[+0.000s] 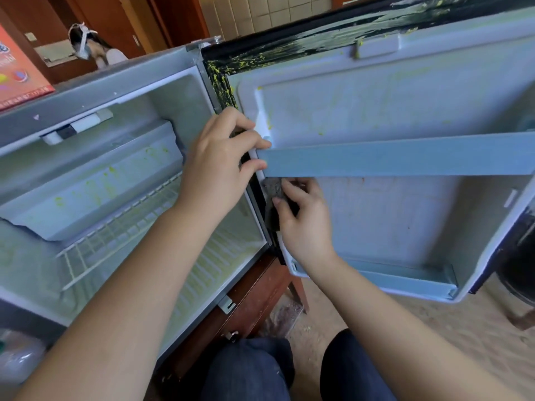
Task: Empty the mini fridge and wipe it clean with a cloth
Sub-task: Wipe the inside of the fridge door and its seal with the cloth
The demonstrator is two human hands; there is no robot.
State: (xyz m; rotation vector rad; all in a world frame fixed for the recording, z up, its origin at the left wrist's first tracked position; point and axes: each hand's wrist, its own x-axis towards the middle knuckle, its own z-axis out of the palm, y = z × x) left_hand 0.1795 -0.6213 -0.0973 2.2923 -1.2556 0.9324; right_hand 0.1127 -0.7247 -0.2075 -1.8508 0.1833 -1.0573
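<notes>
One flat rail [405, 154] in left hand [220, 163], coarse cloth [273, 188] (dark) in right hand [304, 221]

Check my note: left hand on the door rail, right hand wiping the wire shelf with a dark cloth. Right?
No. The head view shows the right hand holding the cloth against the door's inner edge, under the rail; the rest holds.

The mini fridge [162, 91] was lined in smooth, pale plastic, dulled by yellow-green smears. Its wire shelf [115, 235] looked like white-coated metal. The door rail [405, 156] was matt blue-grey plastic, the door gasket [260, 53] glossy black, flecked yellow. The cloth [273, 188] was dark, coarse fabric; the stand [260, 287] beneath was polished reddish wood.
</notes>
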